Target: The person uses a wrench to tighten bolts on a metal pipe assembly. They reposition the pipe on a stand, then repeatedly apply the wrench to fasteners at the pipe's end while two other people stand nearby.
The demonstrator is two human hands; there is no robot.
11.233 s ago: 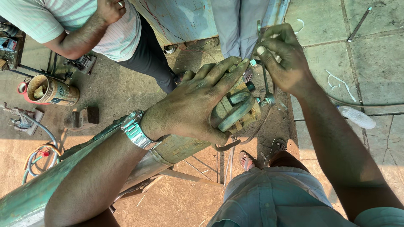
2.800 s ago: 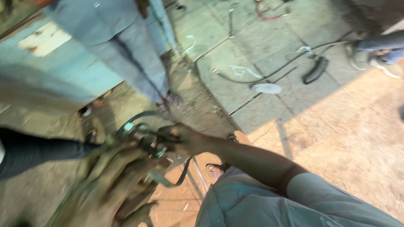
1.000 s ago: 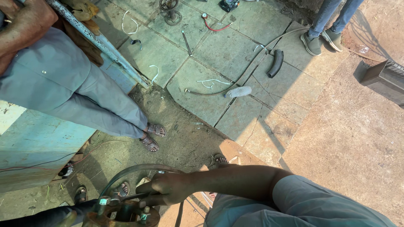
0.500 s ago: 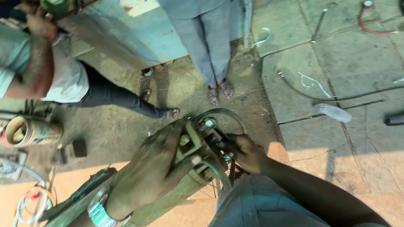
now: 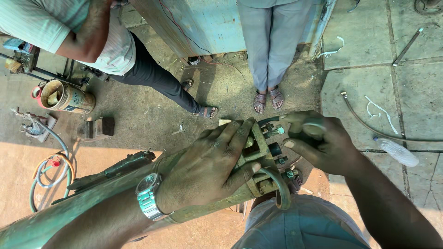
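Nearest the camera: person's own lap in pale grey-blue cloth (image 5: 300, 226), lower edge of view

Long green-painted metal pipe (image 5: 55, 216) runs from lower left up toward centre, ending in a rusty greenish clamp head with bolts (image 5: 258, 157). A curved metal ring (image 5: 282, 189) hangs off the clamp's near side

Left hand (image 5: 207, 168), silver wristwatch (image 5: 148, 196) at the wrist, lies palm-down over the pipe just behind the clamp head. Its grip is loose: fingers spread and flat, tips reaching onto the clamp frame, pressing rather than wrapped around

Right hand (image 5: 318, 143) sits just right of the clamp. Its grip is closed around a small dark part at the clamp's bolt end; what the part is cannot be told, as the fingers hide most of it. Green-tipped bolts (image 5: 277, 131) project between the two hands

Farther, on the dirt floor: a dark block-shaped tool (image 5: 97, 129), a rusty open tin can (image 5: 64, 96), a coil of grey-green hose (image 5: 48, 175) at left

On the paved slabs to the right: a clear plastic bottle (image 5: 397, 151) lying flat, a thin curved cable (image 5: 364, 124)

Farthest: one person in grey trousers and sandals (image 5: 270, 50) standing before a pale blue metal cabinet (image 5: 203, 23); another person in a light shirt and dark trousers (image 5: 106, 41) at upper left
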